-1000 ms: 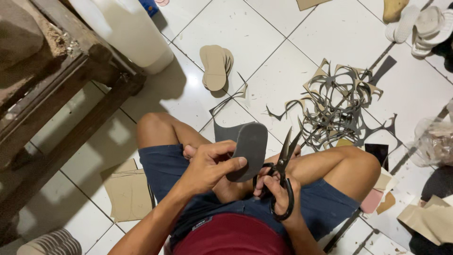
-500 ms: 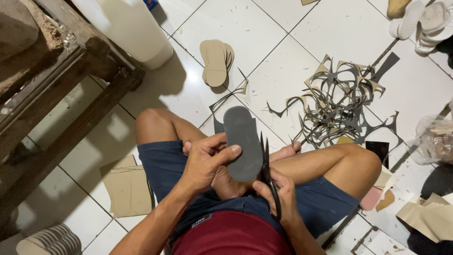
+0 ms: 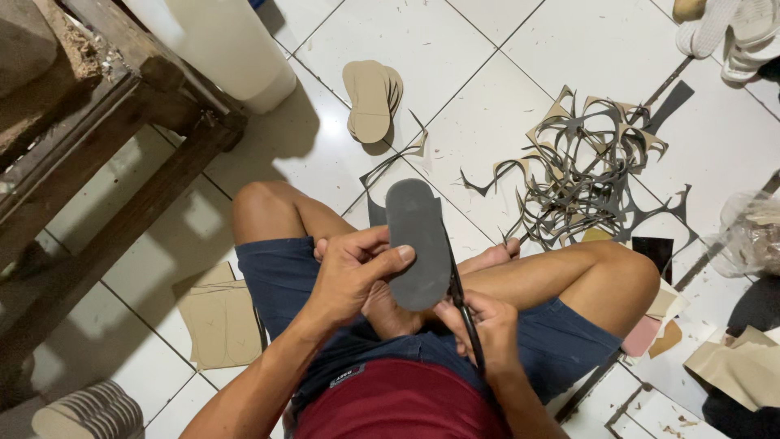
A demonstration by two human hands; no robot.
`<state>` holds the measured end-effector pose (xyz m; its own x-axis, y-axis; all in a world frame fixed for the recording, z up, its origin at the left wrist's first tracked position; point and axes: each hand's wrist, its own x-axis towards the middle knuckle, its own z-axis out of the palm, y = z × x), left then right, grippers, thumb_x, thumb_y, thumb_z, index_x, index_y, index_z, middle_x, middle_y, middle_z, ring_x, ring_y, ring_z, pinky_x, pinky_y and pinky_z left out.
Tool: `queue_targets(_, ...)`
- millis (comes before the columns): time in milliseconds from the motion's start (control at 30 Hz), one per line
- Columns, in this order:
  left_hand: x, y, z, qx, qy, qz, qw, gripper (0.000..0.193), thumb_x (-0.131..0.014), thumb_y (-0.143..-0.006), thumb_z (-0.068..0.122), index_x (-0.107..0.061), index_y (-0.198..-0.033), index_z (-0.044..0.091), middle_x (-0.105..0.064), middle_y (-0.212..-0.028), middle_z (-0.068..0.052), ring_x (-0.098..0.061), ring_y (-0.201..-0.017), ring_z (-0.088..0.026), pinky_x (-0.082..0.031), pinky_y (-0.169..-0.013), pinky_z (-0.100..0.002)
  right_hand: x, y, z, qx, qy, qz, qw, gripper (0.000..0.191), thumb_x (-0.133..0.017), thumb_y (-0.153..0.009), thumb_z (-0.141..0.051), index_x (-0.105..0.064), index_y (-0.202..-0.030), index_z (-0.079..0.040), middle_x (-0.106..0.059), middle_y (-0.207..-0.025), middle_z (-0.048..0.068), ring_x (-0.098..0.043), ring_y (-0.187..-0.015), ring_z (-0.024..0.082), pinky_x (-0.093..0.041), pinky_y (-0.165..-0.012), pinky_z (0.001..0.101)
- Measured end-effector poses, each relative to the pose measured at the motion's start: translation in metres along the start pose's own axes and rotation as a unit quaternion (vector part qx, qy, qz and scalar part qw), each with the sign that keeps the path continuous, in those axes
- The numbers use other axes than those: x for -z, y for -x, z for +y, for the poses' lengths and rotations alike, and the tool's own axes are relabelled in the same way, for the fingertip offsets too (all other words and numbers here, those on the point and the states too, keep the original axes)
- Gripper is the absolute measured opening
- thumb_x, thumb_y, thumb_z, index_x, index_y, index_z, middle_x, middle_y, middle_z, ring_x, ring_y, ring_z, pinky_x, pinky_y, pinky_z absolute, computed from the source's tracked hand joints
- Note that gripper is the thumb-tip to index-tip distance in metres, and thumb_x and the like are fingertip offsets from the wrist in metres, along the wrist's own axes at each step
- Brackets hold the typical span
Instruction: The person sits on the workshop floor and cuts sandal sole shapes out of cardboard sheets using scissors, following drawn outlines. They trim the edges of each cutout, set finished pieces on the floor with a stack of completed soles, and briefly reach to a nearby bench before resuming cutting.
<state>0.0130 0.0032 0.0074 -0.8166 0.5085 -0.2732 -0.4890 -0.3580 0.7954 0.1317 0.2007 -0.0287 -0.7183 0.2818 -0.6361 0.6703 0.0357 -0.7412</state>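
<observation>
Left hand (image 3: 351, 272): fingers closed on the left edge of a dark grey sole-shaped cutout (image 3: 416, 242), held over the lap, long axis running near to far, rounded end pointing far. Right hand (image 3: 486, 329): fingers wrapped round black scissors (image 3: 460, 299), blades nearly shut along the cutout's right edge. On the tiled floor (image 3: 487, 57): tan soles (image 3: 371, 99) stacked far left, tangled offcut strips (image 3: 581, 171) far right.

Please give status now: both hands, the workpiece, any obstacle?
Left hand grips grey sole. Right hand holds scissors along sole's right edge. Nothing in the way.
</observation>
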Motion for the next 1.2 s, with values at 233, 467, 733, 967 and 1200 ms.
queue_targets(233,-0.014,0.010,0.006,-0.398,-0.494,-0.033,0.772,0.042,-0.070,-0.077,-0.003,-0.072,-0.114,0.017,-0.056,-0.140,-0.024,-0.036,-0.145,-0.036,-0.028,-0.123,-0.047,0.009,-0.010,0.004,0.117,-0.317,-0.130,0.932,0.034,-0.067,-0.091,-0.029,-0.070,-0.100,0.004,-0.069,-0.074,0.009,-0.064,-0.058,0.015,-0.048,-0.051,0.0279)
queue_targets(467,-0.026,0.007,-0.025,-0.169,-0.192,-0.004,0.967,0.069,-0.061,-0.092,-0.004,-0.031,-0.153,0.003,-0.043,-0.152,-0.019,-0.046,-0.140,-0.022,-0.038,-0.114,-0.035,0.006,-0.021,0.023,0.178,-0.296,-0.096,0.933,0.044,-0.074,-0.088,-0.021,-0.058,-0.117,0.008,-0.066,-0.097,0.005,-0.064,-0.087,0.014,-0.051,-0.077,0.0267)
queue_targets(733,-0.018,0.009,-0.032,0.007,0.055,-0.048,0.997,0.027,-0.066,-0.097,0.000,-0.061,-0.123,-0.007,-0.070,-0.105,-0.009,-0.070,-0.085,-0.020,-0.057,-0.070,-0.035,-0.010,-0.028,0.026,0.080,-0.366,-0.194,0.907,0.044,-0.058,-0.100,-0.042,-0.063,-0.117,-0.002,-0.070,-0.082,0.012,-0.067,-0.064,0.020,-0.053,-0.054,0.0282)
queue_targets(967,0.007,-0.007,-0.009,-0.067,-0.221,0.070,0.971,0.025,-0.069,-0.093,0.007,-0.069,-0.116,-0.002,-0.070,-0.097,-0.006,-0.066,-0.087,-0.015,-0.053,-0.076,-0.026,-0.006,-0.034,0.030,0.044,-0.336,-0.121,0.933,0.033,-0.056,-0.101,-0.033,-0.063,-0.107,-0.001,-0.067,-0.078,0.011,-0.065,-0.062,0.019,-0.054,-0.054,0.0311)
queue_targets(1200,0.039,-0.105,0.021,-0.325,-0.504,0.127,0.790,0.053,-0.073,-0.092,0.022,-0.055,-0.135,-0.003,-0.063,-0.115,-0.020,-0.066,-0.089,-0.033,-0.054,-0.076,-0.040,-0.005,-0.019,0.020,0.092,-0.161,-0.010,0.983,0.028,-0.063,-0.093,-0.025,-0.070,-0.086,0.002,-0.068,-0.069,0.008,-0.065,-0.056,0.015,-0.050,-0.050,0.0268)
